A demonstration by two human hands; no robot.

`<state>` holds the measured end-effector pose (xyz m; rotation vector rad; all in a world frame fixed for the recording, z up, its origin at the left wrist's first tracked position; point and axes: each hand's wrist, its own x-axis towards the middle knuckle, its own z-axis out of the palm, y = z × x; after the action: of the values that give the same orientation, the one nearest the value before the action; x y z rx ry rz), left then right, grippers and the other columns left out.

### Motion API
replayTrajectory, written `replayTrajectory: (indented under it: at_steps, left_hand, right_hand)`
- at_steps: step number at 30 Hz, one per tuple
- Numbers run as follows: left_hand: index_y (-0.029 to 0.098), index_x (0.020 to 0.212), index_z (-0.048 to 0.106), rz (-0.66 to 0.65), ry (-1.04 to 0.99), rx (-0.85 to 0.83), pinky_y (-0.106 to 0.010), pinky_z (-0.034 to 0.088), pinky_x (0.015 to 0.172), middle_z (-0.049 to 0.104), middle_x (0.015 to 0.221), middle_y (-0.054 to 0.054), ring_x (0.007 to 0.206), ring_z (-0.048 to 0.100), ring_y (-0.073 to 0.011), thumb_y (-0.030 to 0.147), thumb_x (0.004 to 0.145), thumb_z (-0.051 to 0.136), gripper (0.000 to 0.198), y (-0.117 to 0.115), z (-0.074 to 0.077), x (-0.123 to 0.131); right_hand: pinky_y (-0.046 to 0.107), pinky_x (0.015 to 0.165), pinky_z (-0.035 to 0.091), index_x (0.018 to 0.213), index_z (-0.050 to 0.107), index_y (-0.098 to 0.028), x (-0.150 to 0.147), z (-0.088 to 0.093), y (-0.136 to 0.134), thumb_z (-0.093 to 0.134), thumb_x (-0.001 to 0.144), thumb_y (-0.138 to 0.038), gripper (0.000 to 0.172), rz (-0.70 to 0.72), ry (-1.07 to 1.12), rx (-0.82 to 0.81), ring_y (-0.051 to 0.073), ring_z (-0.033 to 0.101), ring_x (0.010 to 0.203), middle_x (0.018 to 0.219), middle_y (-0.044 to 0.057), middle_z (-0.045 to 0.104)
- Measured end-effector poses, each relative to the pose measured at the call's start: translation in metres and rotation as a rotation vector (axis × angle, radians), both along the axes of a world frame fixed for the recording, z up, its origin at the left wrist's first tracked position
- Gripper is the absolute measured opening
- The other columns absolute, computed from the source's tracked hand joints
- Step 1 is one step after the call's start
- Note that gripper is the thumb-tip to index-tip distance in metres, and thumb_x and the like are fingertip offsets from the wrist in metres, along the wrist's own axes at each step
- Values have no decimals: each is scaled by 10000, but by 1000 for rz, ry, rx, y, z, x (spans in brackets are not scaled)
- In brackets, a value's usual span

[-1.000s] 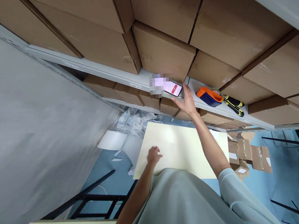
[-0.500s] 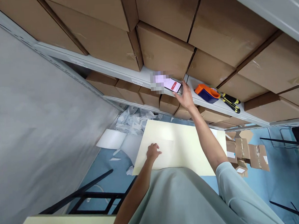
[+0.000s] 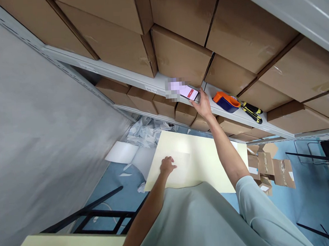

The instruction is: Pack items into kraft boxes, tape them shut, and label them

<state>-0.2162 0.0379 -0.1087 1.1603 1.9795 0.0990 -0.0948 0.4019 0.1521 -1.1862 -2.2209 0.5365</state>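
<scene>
Reaches out far with the right arm, almost straight, to the gray shelf (image 3: 117, 73). Has the right hand (image 3: 202, 104) at the right end of the phone (image 3: 189, 93), thumb on the near side and fingers on the far side, with a gap between. Cannot tell if gripping the phone or just touching it. Has the phone on the shelf, near the front edge, in front of the big brown boxes (image 3: 181, 55), lit up pale pink with a red patch, its left part blurred. Has an orange and blue tool (image 3: 226, 101) just to the right of this hand, and cutters (image 3: 252, 112) with black and yellow handles farther right. Lets the left arm bend low over the pale yellow table (image 3: 202, 146). Curls the left hand (image 3: 167, 165) loosely there, a small gap between thumb and fingers, beside a thin pale sheet (image 3: 183, 164). Cannot tell if touching that sheet.
</scene>
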Motion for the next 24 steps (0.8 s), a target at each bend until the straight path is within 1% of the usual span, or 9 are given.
replayTrajectory:
  at_steps: [6, 10, 12, 13, 15, 17, 20, 22, 24]
  left_hand:
    - [244, 982, 639, -13, 2, -12, -351, 504, 990, 660, 1213, -68, 1251, 625, -289, 247, 811, 916, 325, 1, -1, 0]
    - [242, 983, 637, -23, 4, -9, -356, 509, 984, 657, 1235, -77, 1266, 628, -295, 256, 828, 907, 312, 0, -1, 0]
    - [243, 983, 641, -29, 3, -1, -357, 509, 985, 657, 1227, -77, 1261, 627, -295, 263, 835, 903, 301, 0, -1, 0]
    - [244, 985, 645, -30, 3, 5, -358, 508, 986, 657, 1223, -77, 1260, 623, -295, 266, 838, 901, 296, 0, -1, 0]
    - [249, 997, 652, -29, 3, 19, -359, 506, 993, 655, 1216, -74, 1260, 613, -296, 269, 841, 896, 290, -1, -1, 0]
    - [252, 1016, 658, -22, 6, 36, -362, 503, 1013, 653, 1220, -75, 1270, 600, -298, 265, 842, 890, 290, -2, 1, 1]
    - [241, 1092, 669, -2, 23, 68, -388, 490, 1076, 649, 1290, -105, 1317, 575, -311, 245, 877, 842, 276, -8, 7, 9]
    - [228, 1175, 674, 26, 51, 90, -420, 482, 1108, 629, 1366, -141, 1369, 544, -334, 229, 913, 780, 283, -17, 15, 21]
    - [209, 1231, 678, 74, 45, 132, -461, 473, 1141, 612, 1416, -175, 1412, 522, -360, 209, 934, 731, 301, -29, 24, 39]
  right_hand:
    - [668, 1345, 366, 1786, 274, -127, -3, 3, -1, 648, 1047, -687, 1000, -25, 5, -9, 410, 474, 1586, 1660, 264, 565]
    - [667, 1345, 376, 1767, 328, -142, -3, 8, 0, 631, 1048, -726, 975, -18, 38, 2, 404, 479, 1595, 1667, 260, 560]
    - [668, 1354, 367, 1754, 355, -157, 2, 10, -13, 591, 1065, -740, 933, -20, 58, 50, 396, 451, 1629, 1702, 251, 526]
    - [666, 1362, 356, 1749, 367, -166, 7, 10, -26, 567, 1077, -738, 905, -26, 65, 80, 390, 426, 1652, 1725, 243, 502]
    - [652, 1376, 342, 1734, 402, -182, 22, 2, -65, 528, 1100, -713, 837, -43, 78, 122, 374, 393, 1683, 1750, 225, 482]
    - [631, 1367, 375, 1696, 471, -177, 45, -17, -122, 511, 1114, -666, 761, -53, 84, 82, 363, 449, 1652, 1717, 224, 531]
    - [666, 1288, 484, 1531, 649, -184, 90, -58, -222, 527, 1091, -601, 618, -44, 18, -144, 399, 626, 1493, 1534, 223, 694]
    - [662, 1200, 577, 1368, 750, -267, 122, -83, -286, 549, 1053, -554, 471, -22, -29, -336, 415, 717, 1371, 1412, 171, 772]
    - [647, 982, 694, 1148, 806, -352, 150, -101, -340, 548, 1022, -520, 332, 11, -46, -396, 426, 816, 1108, 1179, 133, 838]
